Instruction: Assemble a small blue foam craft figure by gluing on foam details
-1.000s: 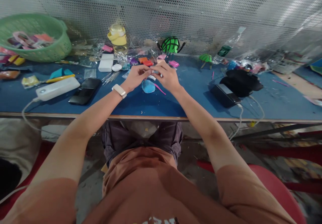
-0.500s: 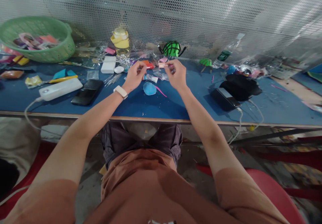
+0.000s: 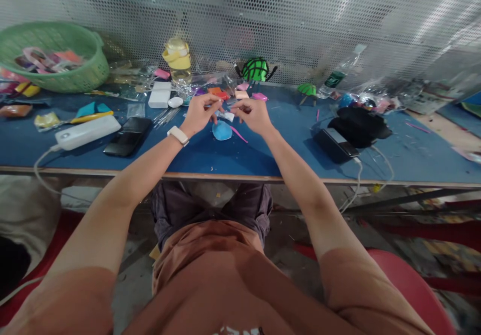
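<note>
Above the blue tabletop (image 3: 259,160), my left hand (image 3: 203,113) has its thumb and index finger drawn together; whatever is between them is too small to make out. My right hand (image 3: 253,115) faces it a short gap away, fingers bent and slightly apart, with no object visible in them. Between and just under the fingertips lies a small white packet (image 3: 227,117). Closer to me sits a flat, rounded light-blue clay-like piece (image 3: 221,131), with a thin pink strip (image 3: 239,135) at its right side. Behind the hands are a peach-coloured block (image 3: 241,95) and a red-orange packet (image 3: 221,94).
On the left are a green basket (image 3: 100,66), a white power bank (image 3: 88,133) and a black phone (image 3: 128,137). A yellow-topped bottle (image 3: 177,59) and a green black-striped figure (image 3: 255,70) stand behind. Rightward are a black device (image 3: 336,145) and a plastic bottle (image 3: 334,79).
My right hand has let go of the peach-coloured block, which now rests on the table, and has come left and toward me. My left hand has shifted only slightly.
</note>
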Tool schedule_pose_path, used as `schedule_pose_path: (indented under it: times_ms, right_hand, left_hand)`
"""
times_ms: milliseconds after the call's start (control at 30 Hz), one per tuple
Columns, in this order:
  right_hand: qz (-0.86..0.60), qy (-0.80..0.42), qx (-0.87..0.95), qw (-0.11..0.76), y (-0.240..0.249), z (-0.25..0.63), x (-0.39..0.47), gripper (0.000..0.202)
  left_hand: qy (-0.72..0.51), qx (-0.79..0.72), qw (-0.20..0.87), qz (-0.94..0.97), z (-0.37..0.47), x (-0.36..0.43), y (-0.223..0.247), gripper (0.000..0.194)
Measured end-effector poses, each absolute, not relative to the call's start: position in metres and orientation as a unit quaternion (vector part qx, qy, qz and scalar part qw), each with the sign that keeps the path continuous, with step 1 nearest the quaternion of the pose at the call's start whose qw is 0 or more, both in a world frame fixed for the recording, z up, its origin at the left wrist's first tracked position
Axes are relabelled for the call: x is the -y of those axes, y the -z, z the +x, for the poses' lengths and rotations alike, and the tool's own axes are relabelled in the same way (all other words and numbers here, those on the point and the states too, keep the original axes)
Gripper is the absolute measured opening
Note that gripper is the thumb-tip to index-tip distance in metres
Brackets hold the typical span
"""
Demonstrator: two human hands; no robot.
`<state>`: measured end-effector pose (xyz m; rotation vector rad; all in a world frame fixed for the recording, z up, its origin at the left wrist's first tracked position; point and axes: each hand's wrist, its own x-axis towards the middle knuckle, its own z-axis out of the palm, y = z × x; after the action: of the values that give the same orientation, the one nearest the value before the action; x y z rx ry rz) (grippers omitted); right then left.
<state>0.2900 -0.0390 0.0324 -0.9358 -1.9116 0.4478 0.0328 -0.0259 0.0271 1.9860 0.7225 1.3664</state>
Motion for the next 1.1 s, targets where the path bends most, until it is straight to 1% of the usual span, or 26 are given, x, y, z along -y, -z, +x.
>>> schedule_pose_path:
  times_ms: [133, 200, 300, 367, 433, 567, 767, 833, 933, 1100]
  right_hand:
    - [-0.396, -0.164, 0.773, 0.468, -0.0350, 0.2905, 0.0415, 0.080]
    - [-0.390, -0.143, 0.777, 0.473, -0.0353, 0.2906, 0.0409, 0.080]
    - [-0.388, -0.127, 0.783, 0.469, -0.0346, 0.2907, 0.0396, 0.076]
    - [-0.391, -0.136, 0.785, 0.460, -0.0335, 0.2907, 0.0391, 0.071]
    - [-0.395, -0.149, 0.785, 0.454, -0.0319, 0.2908, 0.0387, 0.066]
    - [-0.389, -0.176, 0.785, 0.450, -0.0282, 0.2915, 0.0362, 0.062]
    - [-0.366, -0.187, 0.786, 0.462, -0.0269, 0.2905, 0.0343, 0.064]
    - [-0.376, -0.187, 0.782, 0.461, -0.0283, 0.2895, 0.0364, 0.066]
    - [-0.396, -0.187, 0.771, 0.462, -0.0308, 0.2887, 0.0403, 0.074]
    - [-0.401, -0.168, 0.775, 0.457, -0.0341, 0.2888, 0.0426, 0.087]
  left_hand:
    - [-0.524, -0.275, 0.302, 0.747, 0.0313, 0.0273, -0.0288, 0.071]
    - [-0.531, -0.272, 0.284, 0.751, 0.0310, 0.0265, -0.0290, 0.073]
    - [-0.538, -0.273, 0.269, 0.751, 0.0314, 0.0238, -0.0281, 0.063]
    - [-0.536, -0.279, 0.270, 0.750, 0.0319, 0.0216, -0.0266, 0.052]
    - [-0.530, -0.283, 0.272, 0.751, 0.0321, 0.0194, -0.0249, 0.045]
    - [-0.517, -0.292, 0.277, 0.756, 0.0320, 0.0174, -0.0232, 0.045]
    - [-0.509, -0.285, 0.282, 0.761, 0.0337, 0.0221, -0.0250, 0.037]
    - [-0.509, -0.279, 0.274, 0.767, 0.0337, 0.0241, -0.0260, 0.041]
    - [-0.509, -0.286, 0.266, 0.767, 0.0326, 0.0250, -0.0271, 0.049]
    - [-0.517, -0.286, 0.244, 0.769, 0.0306, 0.0205, -0.0260, 0.053]
